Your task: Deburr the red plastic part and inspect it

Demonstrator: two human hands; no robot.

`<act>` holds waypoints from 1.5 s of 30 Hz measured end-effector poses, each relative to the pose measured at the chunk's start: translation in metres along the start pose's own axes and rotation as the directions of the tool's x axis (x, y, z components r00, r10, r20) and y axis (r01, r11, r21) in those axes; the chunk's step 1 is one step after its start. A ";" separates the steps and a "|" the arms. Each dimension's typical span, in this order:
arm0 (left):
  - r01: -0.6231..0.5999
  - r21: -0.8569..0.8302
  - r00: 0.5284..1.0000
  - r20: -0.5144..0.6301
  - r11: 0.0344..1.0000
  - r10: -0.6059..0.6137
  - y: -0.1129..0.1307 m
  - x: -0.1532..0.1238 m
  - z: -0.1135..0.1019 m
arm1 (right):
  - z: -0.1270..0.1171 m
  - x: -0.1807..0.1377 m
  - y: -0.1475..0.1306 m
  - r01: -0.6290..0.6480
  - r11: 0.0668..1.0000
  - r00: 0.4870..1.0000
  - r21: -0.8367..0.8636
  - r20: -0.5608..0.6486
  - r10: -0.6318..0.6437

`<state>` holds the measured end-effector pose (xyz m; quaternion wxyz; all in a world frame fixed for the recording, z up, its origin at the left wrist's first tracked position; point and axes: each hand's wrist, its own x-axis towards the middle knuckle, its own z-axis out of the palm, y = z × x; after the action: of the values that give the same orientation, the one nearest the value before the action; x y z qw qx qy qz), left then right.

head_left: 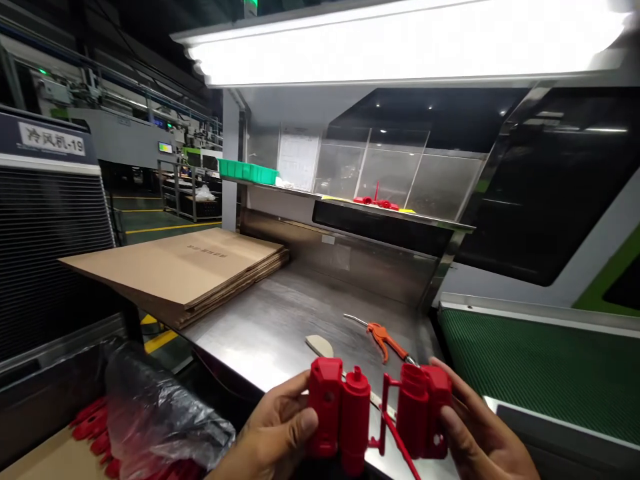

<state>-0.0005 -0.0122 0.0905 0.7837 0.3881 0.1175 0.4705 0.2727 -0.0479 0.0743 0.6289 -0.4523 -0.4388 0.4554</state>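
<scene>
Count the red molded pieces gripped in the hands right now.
2: one in the left hand, red piece; one in the right hand, red piece, joined by a thin red runner. More red parts lie in the bagged box.

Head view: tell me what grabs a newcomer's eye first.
The red plastic moulding, bottom centre, stands out, gripped by the left hand and right hand over the steel table. Behind it lies an orange air gun; flat cardboard sheets stack at left under a glaring light.
</scene>
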 end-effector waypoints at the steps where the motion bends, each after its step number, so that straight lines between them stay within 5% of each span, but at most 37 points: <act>1: 0.014 -0.029 1.000 -0.025 0.999 -0.015 0.002 0.001 -0.002 | 0.002 0.003 0.003 -0.028 0.998 0.999 0.063 0.026 0.026; 7: 0.072 -0.123 0.996 -0.048 0.990 -0.078 0.006 0.007 -0.022 | 0.043 0.014 0.005 -0.171 0.964 0.983 0.201 -0.027 0.181; 10: 0.148 -0.220 0.982 -0.081 0.964 -0.169 0.008 0.012 -0.033 | 0.054 0.019 0.010 -0.220 0.954 0.976 0.206 0.046 0.215; 15: 0.207 -0.422 0.949 -0.133 0.883 -0.286 0.012 0.014 -0.033 | 0.047 0.026 0.026 -0.365 0.884 0.931 0.292 0.103 0.350; 22: 0.218 -0.403 0.936 -0.170 0.889 -0.307 0.013 0.013 -0.031 | 0.043 0.018 0.030 -0.362 0.871 0.932 0.333 0.117 0.343; 31: 0.114 -0.267 0.856 -0.463 0.957 -0.231 0.006 0.014 -0.074 | 0.074 0.000 0.019 -0.260 0.904 0.943 0.341 0.289 0.162; 35: 0.064 -0.099 0.874 -0.475 0.993 -0.104 0.003 0.010 -0.080 | 0.080 -0.002 0.029 -0.191 0.939 0.939 0.285 0.333 0.089; 42: -0.042 0.337 0.907 -0.383 0.941 0.177 0.005 0.005 -0.062 | 0.069 -0.003 0.051 -0.117 0.978 0.974 0.174 0.212 0.079; 45: 0.087 0.377 0.925 -0.375 0.922 0.066 0.007 0.009 -0.053 | 0.057 0.001 0.058 0.061 0.998 0.982 -0.025 0.182 -0.055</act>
<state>-0.0291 0.0229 0.0616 0.6565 0.4356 0.3598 0.4999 0.2074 -0.0273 0.0296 0.5924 -0.4055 -0.5142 0.4693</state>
